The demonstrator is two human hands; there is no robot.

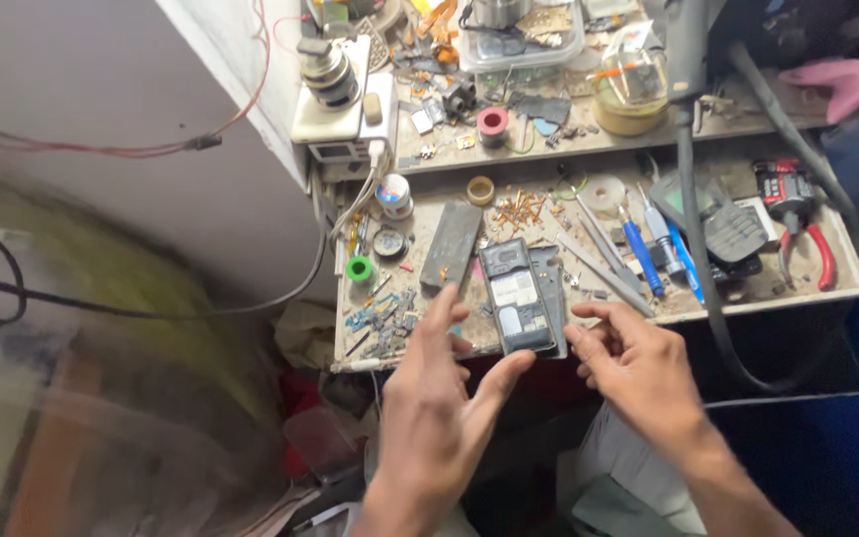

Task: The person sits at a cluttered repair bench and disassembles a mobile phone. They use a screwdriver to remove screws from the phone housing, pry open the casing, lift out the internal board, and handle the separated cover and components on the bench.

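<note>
the opened phone (pixel 519 298) lies at frame centre, long axis running up-frame, between the empty spread left hand (pixel 439 398) and right hand (pixel 633 363), both equally near

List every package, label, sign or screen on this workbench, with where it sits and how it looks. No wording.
Opened phone: front edge of bench, between left hand and right hand; dark rectangle, pale label inside.
Clear plastic box: back shelf; transparent, full of small parts.
Small white jar: left of bench; round, coloured label.
Handheld meter: right side; grey, greenish screen, partly hidden by a cable.
</note>
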